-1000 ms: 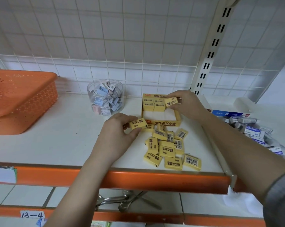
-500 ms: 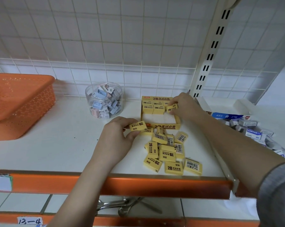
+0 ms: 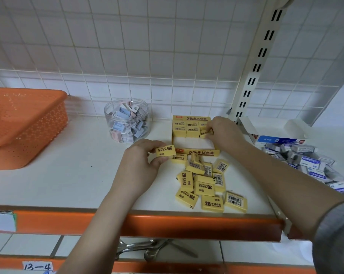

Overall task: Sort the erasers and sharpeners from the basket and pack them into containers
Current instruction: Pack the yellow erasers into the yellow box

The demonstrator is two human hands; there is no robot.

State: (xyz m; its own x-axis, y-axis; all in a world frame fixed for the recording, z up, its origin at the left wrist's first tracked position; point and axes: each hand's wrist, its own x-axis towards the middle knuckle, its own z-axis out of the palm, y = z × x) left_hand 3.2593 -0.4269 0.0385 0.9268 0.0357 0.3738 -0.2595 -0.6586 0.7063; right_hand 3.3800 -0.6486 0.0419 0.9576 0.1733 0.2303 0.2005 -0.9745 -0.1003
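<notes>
The left hand (image 3: 139, 165) pinches a yellow eraser (image 3: 165, 151) just before the yellow box (image 3: 195, 152), while the right hand (image 3: 224, 131) presses another eraser (image 3: 205, 133) into the box's far rows. Loose yellow erasers (image 3: 204, 184) lie nearer; a clear tub (image 3: 126, 120) and orange basket (image 3: 28, 123) stand left.

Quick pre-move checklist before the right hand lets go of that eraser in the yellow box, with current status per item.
1. Right hand grips an eraser at the right end of the packed rows: ok.
2. Eraser fully seated level with its neighbours: cannot tell, the fingers hide it.
3. Free space in the yellow box: ok, the front part shows bare floor.
4. Left hand has the next eraser ready, pinched, label up: ok.
5. Supply left to pack: ok, a loose pile of yellow erasers lies in front of the box.
6. Other stock kept apart: ok, sharpeners in the clear jar, blue-white erasers off to the right.
</notes>
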